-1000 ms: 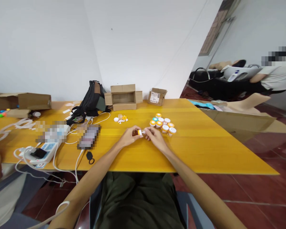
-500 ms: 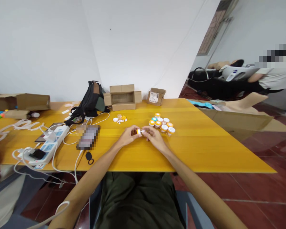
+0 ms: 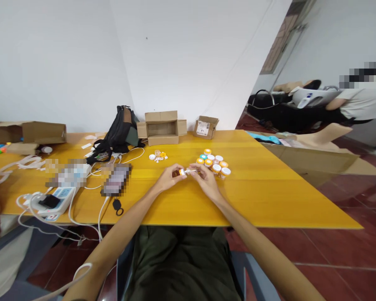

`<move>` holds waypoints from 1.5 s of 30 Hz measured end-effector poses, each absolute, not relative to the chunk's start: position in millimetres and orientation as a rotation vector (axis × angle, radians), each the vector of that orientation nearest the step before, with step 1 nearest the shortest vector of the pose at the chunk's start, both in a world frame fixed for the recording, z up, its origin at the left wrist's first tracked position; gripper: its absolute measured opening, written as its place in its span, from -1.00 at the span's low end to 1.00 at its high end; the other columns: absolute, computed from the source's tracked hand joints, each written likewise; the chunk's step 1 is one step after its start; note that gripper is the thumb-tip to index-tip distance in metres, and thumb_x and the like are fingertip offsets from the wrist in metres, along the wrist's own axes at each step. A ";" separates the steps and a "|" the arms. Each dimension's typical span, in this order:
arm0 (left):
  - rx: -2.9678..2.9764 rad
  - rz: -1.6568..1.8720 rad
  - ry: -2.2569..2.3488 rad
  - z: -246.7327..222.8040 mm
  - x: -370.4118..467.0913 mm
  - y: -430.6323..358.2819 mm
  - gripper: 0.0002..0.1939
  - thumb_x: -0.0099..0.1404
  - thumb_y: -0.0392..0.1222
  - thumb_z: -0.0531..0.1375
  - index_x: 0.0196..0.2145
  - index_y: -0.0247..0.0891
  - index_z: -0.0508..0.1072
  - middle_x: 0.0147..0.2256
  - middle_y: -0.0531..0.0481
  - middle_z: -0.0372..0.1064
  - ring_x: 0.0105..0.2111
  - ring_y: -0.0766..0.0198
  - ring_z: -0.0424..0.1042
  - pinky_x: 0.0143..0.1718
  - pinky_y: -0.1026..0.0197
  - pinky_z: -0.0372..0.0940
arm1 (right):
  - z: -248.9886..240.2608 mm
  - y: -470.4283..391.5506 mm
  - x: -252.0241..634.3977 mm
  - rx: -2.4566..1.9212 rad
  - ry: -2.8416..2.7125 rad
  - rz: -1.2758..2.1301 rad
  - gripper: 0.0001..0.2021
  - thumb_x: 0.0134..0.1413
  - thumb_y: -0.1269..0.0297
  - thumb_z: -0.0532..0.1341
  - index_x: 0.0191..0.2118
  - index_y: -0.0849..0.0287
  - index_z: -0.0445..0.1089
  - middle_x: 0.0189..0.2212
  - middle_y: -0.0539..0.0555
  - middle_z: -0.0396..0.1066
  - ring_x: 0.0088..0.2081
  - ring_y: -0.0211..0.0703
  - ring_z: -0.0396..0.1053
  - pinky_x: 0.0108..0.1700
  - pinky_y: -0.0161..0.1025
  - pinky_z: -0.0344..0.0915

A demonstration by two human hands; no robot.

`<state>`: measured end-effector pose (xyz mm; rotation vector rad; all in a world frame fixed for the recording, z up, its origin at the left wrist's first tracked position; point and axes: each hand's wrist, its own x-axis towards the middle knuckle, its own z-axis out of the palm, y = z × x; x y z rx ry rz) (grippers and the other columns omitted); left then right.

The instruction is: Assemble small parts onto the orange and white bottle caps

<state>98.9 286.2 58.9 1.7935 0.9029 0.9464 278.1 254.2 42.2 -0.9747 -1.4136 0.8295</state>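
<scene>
My left hand [image 3: 171, 177] is closed around a small jar with an orange and white lid [image 3: 182, 172], held on its side just above the table. To the right of that lid shows a clear part [image 3: 189, 170], probably the jar's see-through body. My right hand [image 3: 207, 179] has its thumb and fingers pinched close by, around a thin, clear or shiny thing too small to name. Beyond the right hand stands a cluster of several clear jars [image 3: 216, 168] with orange, white and teal lids.
Loose lids and small parts [image 3: 159, 157] lie left of the jars. Behind them are an open cardboard box [image 3: 163, 139], a smaller box [image 3: 206, 127] and a black backpack [image 3: 122, 131]. A phone [image 3: 116, 179], a power strip [image 3: 64, 194] and cables occupy the left. Another person [image 3: 360, 100] sits far right.
My right hand has drawn slightly to the right, away from the left. More of the clear part now shows between them. My left hand has hardly moved.
</scene>
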 end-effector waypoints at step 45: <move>1.886 1.351 0.972 67.2 88.3 275.3 -0.72 0.15 -0.07 0.33 -0.21 -0.20 0.45 -0.25 0.00 0.49 -0.27 0.24 0.41 -0.23 0.21 0.24 | 55.0 249.4 267.7 -0.995 -1.610 0.747 -0.72 0.19 -0.01 0.18 -0.13 0.05 0.42 -0.16 0.11 0.54 -0.18 -0.02 0.48 -0.17 -0.11 0.43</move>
